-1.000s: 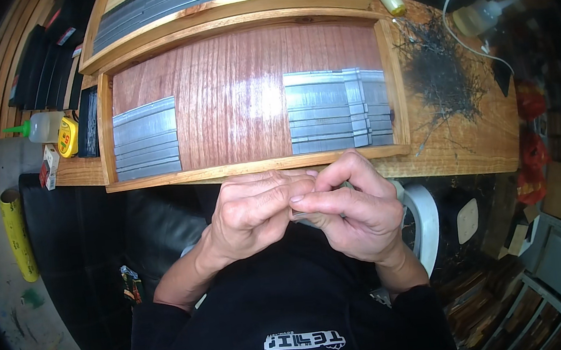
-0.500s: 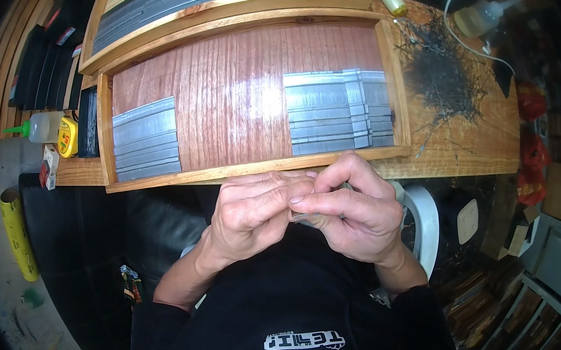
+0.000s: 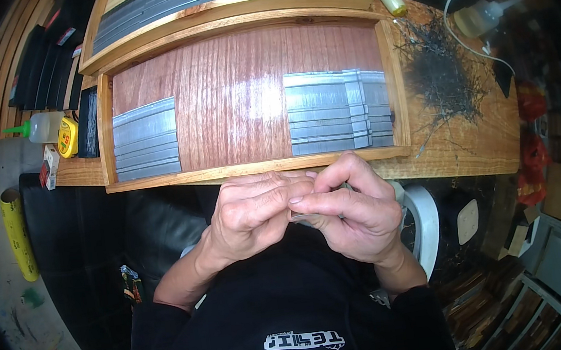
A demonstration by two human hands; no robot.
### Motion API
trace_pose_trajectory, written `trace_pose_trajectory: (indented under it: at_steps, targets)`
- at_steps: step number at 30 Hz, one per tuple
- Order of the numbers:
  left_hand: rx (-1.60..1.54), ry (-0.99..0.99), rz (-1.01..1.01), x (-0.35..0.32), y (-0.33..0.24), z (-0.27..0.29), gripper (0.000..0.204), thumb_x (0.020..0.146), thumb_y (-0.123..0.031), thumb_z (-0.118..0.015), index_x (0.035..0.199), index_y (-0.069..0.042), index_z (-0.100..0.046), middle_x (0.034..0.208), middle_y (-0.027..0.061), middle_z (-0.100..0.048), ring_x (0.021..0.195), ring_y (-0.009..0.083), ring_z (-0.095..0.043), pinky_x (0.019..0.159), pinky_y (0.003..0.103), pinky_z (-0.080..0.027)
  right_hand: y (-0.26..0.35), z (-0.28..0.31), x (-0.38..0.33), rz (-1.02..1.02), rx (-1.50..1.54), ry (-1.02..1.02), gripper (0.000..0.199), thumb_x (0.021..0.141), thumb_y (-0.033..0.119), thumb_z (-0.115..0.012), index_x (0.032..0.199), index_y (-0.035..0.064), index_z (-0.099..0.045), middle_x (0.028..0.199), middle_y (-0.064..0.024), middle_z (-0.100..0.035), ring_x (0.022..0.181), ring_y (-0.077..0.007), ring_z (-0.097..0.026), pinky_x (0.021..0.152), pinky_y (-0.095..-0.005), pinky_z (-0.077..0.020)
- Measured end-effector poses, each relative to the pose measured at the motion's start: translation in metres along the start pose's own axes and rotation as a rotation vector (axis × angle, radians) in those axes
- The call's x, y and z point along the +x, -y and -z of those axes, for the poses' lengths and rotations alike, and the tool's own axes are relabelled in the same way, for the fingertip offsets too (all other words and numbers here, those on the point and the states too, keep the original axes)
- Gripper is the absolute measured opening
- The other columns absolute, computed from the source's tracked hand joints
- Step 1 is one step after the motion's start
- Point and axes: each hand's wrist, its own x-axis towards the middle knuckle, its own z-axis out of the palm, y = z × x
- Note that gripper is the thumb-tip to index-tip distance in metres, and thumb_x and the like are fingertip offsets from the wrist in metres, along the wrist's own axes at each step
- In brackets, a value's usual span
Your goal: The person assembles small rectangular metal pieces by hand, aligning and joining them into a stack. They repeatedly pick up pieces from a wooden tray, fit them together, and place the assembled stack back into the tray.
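My left hand (image 3: 250,214) and my right hand (image 3: 359,211) meet just in front of the wooden tray's near edge, fingertips pressed together. Both are closed in a pinch. Between them a thin pale edge (image 3: 302,218) peeks out below the right thumb area; most of that thing is hidden by the fingers, so its kind cannot be made out. Beyond the hands lies the shallow wooden tray (image 3: 259,170). Inside it, overlapping grey metallic-looking strips (image 3: 147,138) line the left side, and a wider group of such strips (image 3: 320,113) lines the right, with bare reddish wood between.
A second framed tray (image 3: 222,7) with grey strips sits behind. Right of the tray lies a tangled heap of dark thin offcuts (image 3: 444,76), near a squeeze bottle (image 3: 482,16) and a white cable (image 3: 467,36). At left are a yellow tape measure (image 3: 68,137) and a green-tipped bottle (image 3: 43,126).
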Motion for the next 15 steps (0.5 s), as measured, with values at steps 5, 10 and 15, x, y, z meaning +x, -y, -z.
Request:
trace_pose_trajectory:
  at_steps: [5, 10, 15]
  targets:
    - [-0.005, 0.009, 0.002, 0.0003, 0.0000, 0.0011, 0.037, 0.074, 0.021, -0.063, 0.107, 0.007, -0.075, 0.098, 0.0197, -0.078, 0.094, 0.0314, -0.078, 0.085, 0.037, -0.064, -0.0024, 0.0006, 0.0006, 0.030, -0.023, 0.008, 0.025, 0.077, 0.006, -0.091, 0.100, 0.0076, -0.081, 0.091, -0.0036, -0.064, 0.079, -0.0123, -0.062, 0.064, -0.0244, -0.0494]
    - [-0.005, 0.007, 0.002, -0.0016, 0.0017, 0.0006, 0.037, 0.075, 0.020, -0.064, 0.107, 0.007, -0.075, 0.098, 0.0197, -0.078, 0.094, 0.0319, -0.078, 0.084, 0.037, -0.064, -0.0032, -0.0006, -0.0007, 0.022, -0.012, -0.003, 0.026, 0.076, 0.005, -0.090, 0.100, 0.0073, -0.081, 0.090, -0.0033, -0.064, 0.080, -0.0139, -0.062, 0.066, -0.0259, -0.0497]
    - [-0.004, 0.013, -0.006, 0.0004, 0.0003, 0.0017, 0.036, 0.075, 0.020, -0.064, 0.107, 0.007, -0.075, 0.098, 0.0193, -0.078, 0.094, 0.0320, -0.078, 0.084, 0.037, -0.064, -0.0009, -0.0008, -0.0013, 0.005, -0.004, -0.004, 0.028, 0.075, 0.001, -0.088, 0.101, 0.0069, -0.080, 0.089, -0.0027, -0.064, 0.082, -0.0169, -0.063, 0.068, -0.0290, -0.0500]
